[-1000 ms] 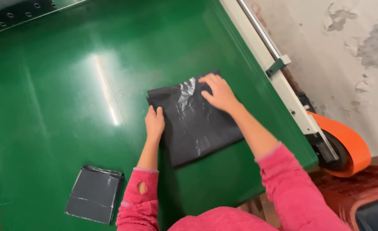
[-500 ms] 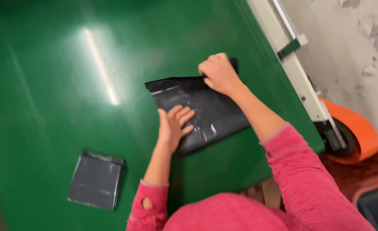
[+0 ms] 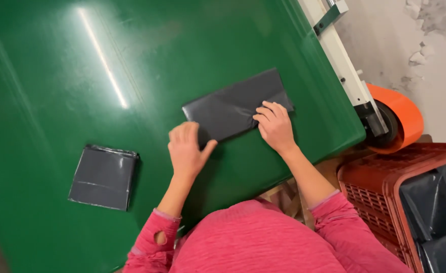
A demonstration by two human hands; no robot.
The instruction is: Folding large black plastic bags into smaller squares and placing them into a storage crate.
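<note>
A dark grey plastic bag, folded into a long flat strip, lies on the green table. My left hand rests flat at the strip's near left end, thumb against its edge. The fingers of my right hand press down on its near right part. A second dark bag, folded into a small square, lies to the left, apart from both hands.
The table's white metal edge runs along the right side. Beyond it is an orange roller wheel. A red plastic crate lined with dark bags stands at the lower right.
The bag was folded over from a wide crumpled sheet into a narrow flat strip. My right hand came down from its far corner onto the near edge; my left shifted left.
</note>
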